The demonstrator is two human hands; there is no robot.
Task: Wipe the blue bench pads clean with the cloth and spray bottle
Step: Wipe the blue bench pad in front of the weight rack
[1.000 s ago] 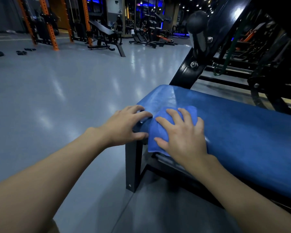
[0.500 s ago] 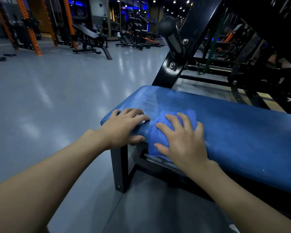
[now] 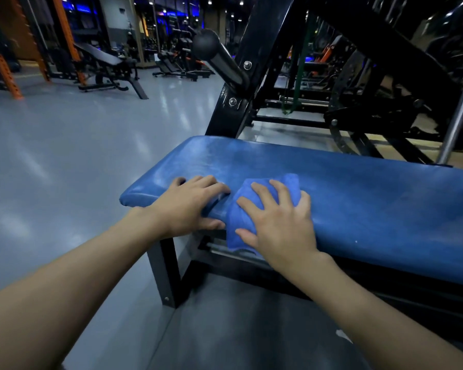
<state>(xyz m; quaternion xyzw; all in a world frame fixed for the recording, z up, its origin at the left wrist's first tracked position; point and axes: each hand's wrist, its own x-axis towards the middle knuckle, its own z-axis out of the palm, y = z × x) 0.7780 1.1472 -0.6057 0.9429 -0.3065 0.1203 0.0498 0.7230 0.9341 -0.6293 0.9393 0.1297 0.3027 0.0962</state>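
Blue bench pad point(image 3: 358, 198), left end, with cloth point(image 3: 289, 182) and two bare hands.

Pad: long, flat-topped, round-edged; glossy blue vinyl, scuffed pale toward the left end; mounted on a black square-tube steel frame point(image 3: 163, 273). Cloth: blue terry, soft and folded, draped over the pad's near edge and hanging just below it. Right hand point(image 3: 281, 225): laid flat on the cloth, fingers spread, pressing it onto the pad. Left hand point(image 3: 187, 206): just beside the cloth, fingers curved over the pad's top and thumb tucked along the near rim, gripping the edge. Behind: a black cylindrical handle with ball end point(image 3: 217, 57); smooth grey floor point(image 3: 64, 156) with light reflections.
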